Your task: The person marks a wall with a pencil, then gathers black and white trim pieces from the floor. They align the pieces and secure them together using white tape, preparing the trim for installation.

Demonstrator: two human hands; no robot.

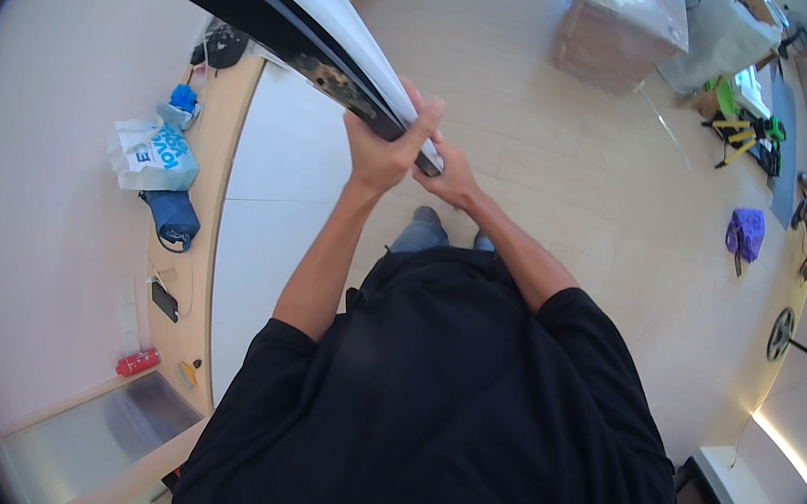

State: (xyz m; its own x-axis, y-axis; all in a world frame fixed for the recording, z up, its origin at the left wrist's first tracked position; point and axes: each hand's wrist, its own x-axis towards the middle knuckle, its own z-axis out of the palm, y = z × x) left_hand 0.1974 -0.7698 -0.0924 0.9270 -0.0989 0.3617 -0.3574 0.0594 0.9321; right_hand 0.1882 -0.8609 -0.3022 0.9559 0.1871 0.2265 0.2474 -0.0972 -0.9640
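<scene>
A long panel [296, 19], white along one side and glossy black along the other, slants from the upper left down to its narrow end in front of me. My left hand [388, 149] grips it close to that end, fingers wrapped round its edge and thumb on the near side. Right beside it, my right hand [448, 169] holds the tip, with its fingers partly hidden behind the panel. The far part of the panel runs out of the picture, so what it is exactly cannot be told.
On my left, a wooden ledge [217, 154] carries a white plastic bag [151, 156], a dark blue pouch [169, 216] and a red roll [138, 362]. A wrapped box [619, 42] stands ahead on the floor. To the right lie a purple bag [745, 235] and a yellow-legged tripod [737, 137].
</scene>
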